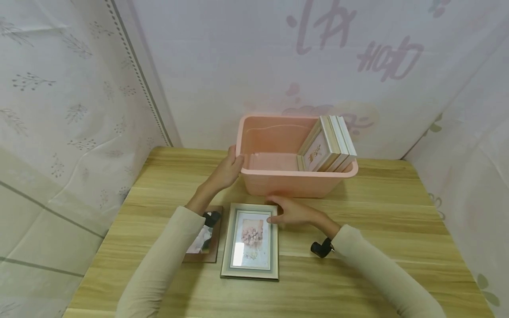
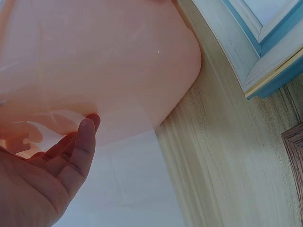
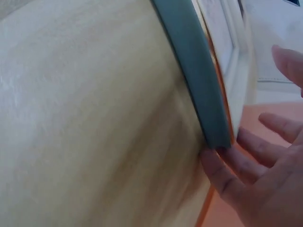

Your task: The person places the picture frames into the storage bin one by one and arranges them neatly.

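At the left end of a pink plastic bin (image 1: 300,190), my left hand (image 1: 227,170) grips the rim. In the left wrist view its fingers (image 2: 84,142) lie against the bin's outer wall. My right hand (image 1: 294,211) is at the upper right corner of a pale picture frame (image 1: 274,247) lying face up on the table. Fingertips (image 3: 212,163) touch that corner in the right wrist view, while the thumb (image 3: 289,64) stands apart from the frame. Under the glass is a flower picture (image 1: 252,234).
Several light-coloured frames (image 1: 333,137) stand leaning at the bin's right end. A brown picture frame (image 1: 212,247) lies left of the pale one, partly covered by my left forearm. The wooden table (image 1: 381,212) meets a patterned cloth backdrop (image 1: 207,75) behind the bin.
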The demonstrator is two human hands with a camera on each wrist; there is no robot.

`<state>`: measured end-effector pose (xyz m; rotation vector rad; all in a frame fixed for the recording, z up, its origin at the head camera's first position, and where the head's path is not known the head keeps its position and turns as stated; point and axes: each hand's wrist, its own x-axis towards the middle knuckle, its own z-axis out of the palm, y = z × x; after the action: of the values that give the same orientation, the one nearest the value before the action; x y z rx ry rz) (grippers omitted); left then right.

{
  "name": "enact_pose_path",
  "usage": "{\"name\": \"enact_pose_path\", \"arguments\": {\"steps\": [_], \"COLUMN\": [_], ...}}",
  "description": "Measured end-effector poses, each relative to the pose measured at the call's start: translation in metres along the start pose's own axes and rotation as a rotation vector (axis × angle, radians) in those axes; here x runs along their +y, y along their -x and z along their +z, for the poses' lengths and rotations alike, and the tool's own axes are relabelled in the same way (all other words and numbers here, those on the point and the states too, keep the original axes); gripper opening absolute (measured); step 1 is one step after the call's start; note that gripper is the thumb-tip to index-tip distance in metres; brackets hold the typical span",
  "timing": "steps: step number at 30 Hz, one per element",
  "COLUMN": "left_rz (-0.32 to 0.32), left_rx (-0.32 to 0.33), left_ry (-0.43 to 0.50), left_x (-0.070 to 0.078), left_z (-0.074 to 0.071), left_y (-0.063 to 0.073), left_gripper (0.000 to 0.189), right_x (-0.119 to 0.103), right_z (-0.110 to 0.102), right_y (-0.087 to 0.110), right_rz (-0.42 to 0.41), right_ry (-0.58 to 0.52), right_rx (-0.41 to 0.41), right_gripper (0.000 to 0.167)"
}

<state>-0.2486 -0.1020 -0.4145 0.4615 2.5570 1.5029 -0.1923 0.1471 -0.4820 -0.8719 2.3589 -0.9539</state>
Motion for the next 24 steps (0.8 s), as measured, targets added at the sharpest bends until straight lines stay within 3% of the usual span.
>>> {"name": "enact_pose_path", "arguments": {"steps": [8,14,18,24], "left_rz": [0.007,0.004,0.004,0.011], "left_rx": [0.012,0.013,0.007,0.007], "left_ry": [0.006,0.018,0.025,0.016], "left_x": [0.001,0.001,0.0,0.0], "left_z": [0.001,0.001,0.001,0.001], "left_y": [-0.001,-0.001,-0.001,-0.001], "left_gripper": [0.053,0.051,0.052,0.052], "right_x": [0.0,-0.001,-0.002,-0.001], "right_z": [0.016,0.027,0.031,0.031], "right_y": [-0.007,-0.011,-0.013,-0.015], "right_rz": [-0.009,0.066,0.086,0.025], "right_ry": [0.214,0.344,0.374,0.385], "right_rx": [0.074,0.129,0.168,0.235], "right_gripper": [0.07,0.071,0.058,0.034]}}
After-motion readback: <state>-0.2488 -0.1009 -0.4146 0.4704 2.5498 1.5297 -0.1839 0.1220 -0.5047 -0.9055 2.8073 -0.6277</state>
